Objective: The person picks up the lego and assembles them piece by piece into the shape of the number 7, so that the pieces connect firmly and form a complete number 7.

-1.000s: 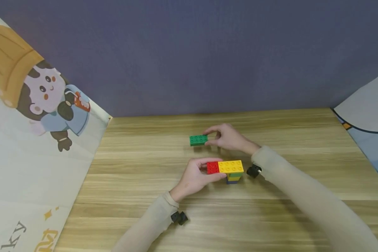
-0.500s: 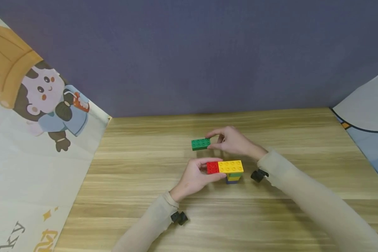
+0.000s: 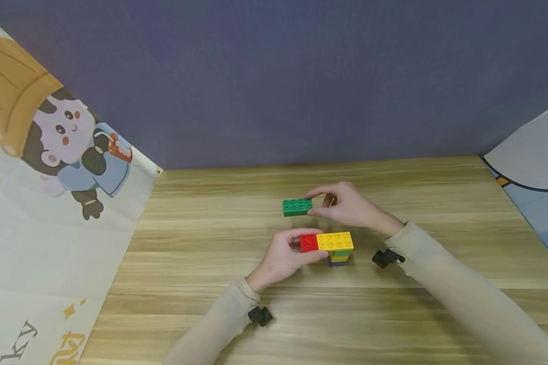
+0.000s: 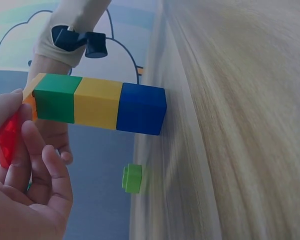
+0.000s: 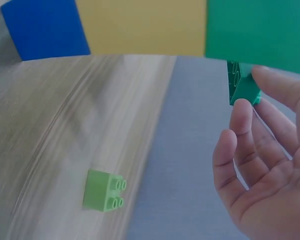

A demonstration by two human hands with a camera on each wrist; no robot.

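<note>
A tower stands on the table, with a blue block (image 4: 142,108) at the bottom, then a yellow block (image 4: 97,103), a green block (image 4: 57,98) and a flat yellow brick (image 3: 335,241) on top. Left of that top brick sits a red brick (image 3: 308,243), touching it in the head view. My left hand (image 3: 278,257) grips the red brick, with thumb and finger reaching the yellow one's edges. Farther back, my right hand (image 3: 347,206) pinches the right end of a flat green eight-stud brick (image 3: 297,207), held above the table, studs up.
A light green block (image 5: 101,191) lies on the wooden table (image 3: 201,243) beyond the tower, mostly hidden by my right hand in the head view. A dark blue-grey panel (image 3: 274,86) borders the table's back; a printed cartoon panel (image 3: 23,228) borders its left.
My right hand has moved to the right with the green brick, which came slightly nearer and then rose a little in view. My left hand and the tower have kept their places.
</note>
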